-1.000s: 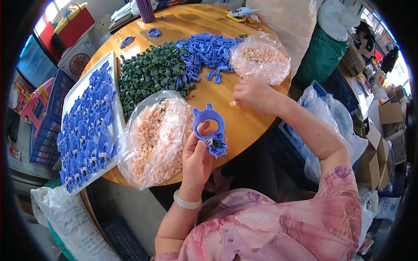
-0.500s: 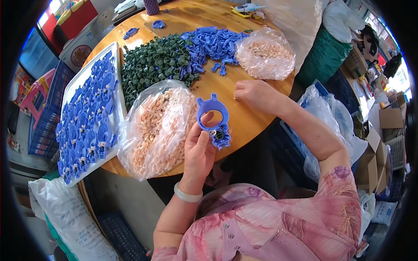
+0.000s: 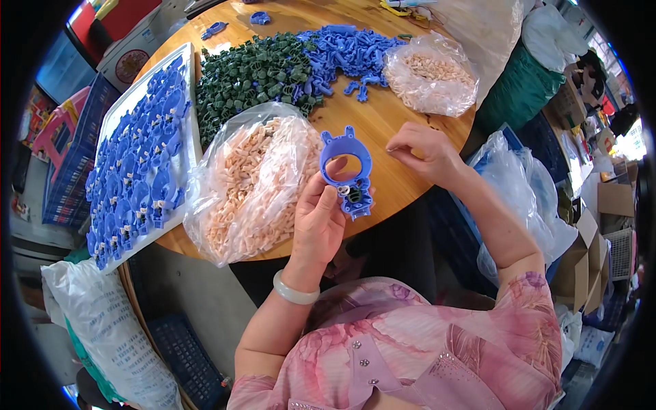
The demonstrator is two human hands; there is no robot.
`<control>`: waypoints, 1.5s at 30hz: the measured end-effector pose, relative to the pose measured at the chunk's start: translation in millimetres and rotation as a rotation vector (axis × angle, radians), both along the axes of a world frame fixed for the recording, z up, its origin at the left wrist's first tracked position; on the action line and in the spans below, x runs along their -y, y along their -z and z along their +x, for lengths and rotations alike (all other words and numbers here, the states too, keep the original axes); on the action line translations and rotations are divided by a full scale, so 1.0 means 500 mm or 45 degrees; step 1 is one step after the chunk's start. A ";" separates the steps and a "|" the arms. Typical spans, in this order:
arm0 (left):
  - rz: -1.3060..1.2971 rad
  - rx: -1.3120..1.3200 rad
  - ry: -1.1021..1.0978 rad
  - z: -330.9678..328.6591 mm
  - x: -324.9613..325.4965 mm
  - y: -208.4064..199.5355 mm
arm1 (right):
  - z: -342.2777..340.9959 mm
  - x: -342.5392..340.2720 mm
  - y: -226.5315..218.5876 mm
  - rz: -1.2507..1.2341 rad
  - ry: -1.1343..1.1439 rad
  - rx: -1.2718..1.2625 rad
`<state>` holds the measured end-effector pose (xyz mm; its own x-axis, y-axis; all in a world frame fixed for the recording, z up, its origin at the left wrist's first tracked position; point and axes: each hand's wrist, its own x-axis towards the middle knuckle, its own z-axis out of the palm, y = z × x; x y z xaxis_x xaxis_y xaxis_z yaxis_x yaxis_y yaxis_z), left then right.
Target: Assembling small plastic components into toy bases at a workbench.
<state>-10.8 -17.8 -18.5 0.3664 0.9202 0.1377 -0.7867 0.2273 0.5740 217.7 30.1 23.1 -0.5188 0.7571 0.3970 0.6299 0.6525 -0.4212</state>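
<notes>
My left hand (image 3: 318,220) holds up a blue plastic toy part (image 3: 347,144), a round ring with two small ears above and a body below. A dark green piece and small pale bits sit in that body. To the right of the part, my right hand (image 3: 425,152) hovers over the table's edge with thumb and fingertips pinched together. What lies between those fingertips, if anything, is too small to make out. Beside my left hand rests a clear plastic bag of peach-coloured small pieces (image 3: 263,181).
Behind the bag lie a dark green heap (image 3: 256,85) and a blue heap (image 3: 348,58) of plastic pieces. A second peach-filled bag (image 3: 434,76) sits at the right on the round wooden table (image 3: 403,215). At left, a white tray (image 3: 189,89) carries many blue parts.
My right hand has lifted a little off the table and moved slightly right, fingers pinched. My left hand still holds the blue toy part. The view has shifted somewhat.
</notes>
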 end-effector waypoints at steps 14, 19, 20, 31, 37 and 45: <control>0.017 -0.044 -0.052 0.004 0.002 0.005 | -0.065 0.100 -0.021 -0.265 -0.005 -0.746; 0.021 -0.053 -0.087 0.002 0.006 0.009 | -0.098 0.108 -0.020 -0.152 0.104 -0.724; 0.033 -0.045 -0.083 0.001 0.006 0.010 | -0.103 0.108 -0.020 -0.125 0.127 -0.733; 0.137 -0.087 -0.176 0.010 0.012 0.020 | -0.132 0.118 -0.013 -0.028 0.260 -0.599; 0.219 -0.115 -0.200 0.011 0.014 0.025 | -0.139 0.122 -0.016 0.010 0.265 -0.513; 0.171 -0.135 -0.215 0.008 0.013 0.023 | -0.134 0.121 -0.025 -0.067 0.248 -0.515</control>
